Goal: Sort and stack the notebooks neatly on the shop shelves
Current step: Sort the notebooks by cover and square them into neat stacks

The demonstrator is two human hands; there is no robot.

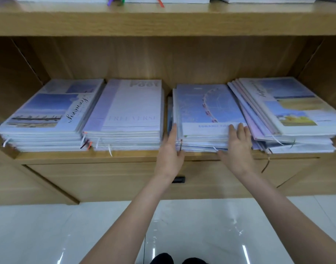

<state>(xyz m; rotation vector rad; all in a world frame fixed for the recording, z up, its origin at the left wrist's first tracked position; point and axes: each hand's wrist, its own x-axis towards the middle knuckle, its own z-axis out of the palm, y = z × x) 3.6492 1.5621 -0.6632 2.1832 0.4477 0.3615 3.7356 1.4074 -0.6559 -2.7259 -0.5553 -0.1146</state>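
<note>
a light wooden shelving unit with a wood-panelled back stands over a closed cabinet front with a dark recessed handle; glossy white floor tiles reflect overhead light.

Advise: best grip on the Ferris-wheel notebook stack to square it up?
Take the Ferris-wheel stack by its two long side edges near the front, coming from the open shelf front. The left side has a gap beside it; the right side is overlapped by the slanted stack, so grip low there.
</note>
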